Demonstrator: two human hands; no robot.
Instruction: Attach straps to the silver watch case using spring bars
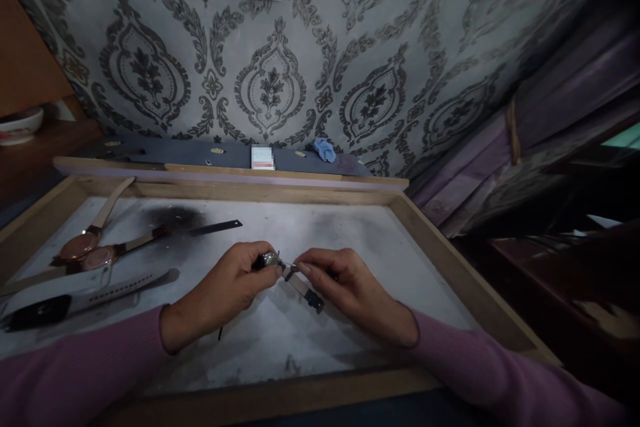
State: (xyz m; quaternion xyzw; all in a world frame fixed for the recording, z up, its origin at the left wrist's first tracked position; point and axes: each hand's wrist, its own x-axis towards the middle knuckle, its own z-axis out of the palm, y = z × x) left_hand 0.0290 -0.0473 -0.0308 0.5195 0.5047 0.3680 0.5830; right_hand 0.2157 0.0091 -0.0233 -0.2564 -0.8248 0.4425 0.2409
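A wristwatch (pixel 270 259) with a round, shiny case is gripped between the thumb and fingers of my left hand (pixel 220 287). Its pale strap (pixel 300 285) slants down to the right, ending in a dark buckle (pixel 315 301). My right hand (pixel 345 280) is closed in a pinch right beside the strap, close to the case. Something thin shows at its fingertips, too small to name. Below my left hand a narrow dark tip (pixel 221 333) sticks out; what it belongs to is hidden.
Both hands work over a wooden-framed tray (pixel 410 380) with a whitish floor. At its left lie a large copper-coloured watch (pixel 79 245), a smaller one (pixel 99 258) and a black-faced watch (pixel 40 312). A dark flat strip (pixel 217 227) lies behind. Beyond the rim sits a crumpled blue cloth (pixel 324 149).
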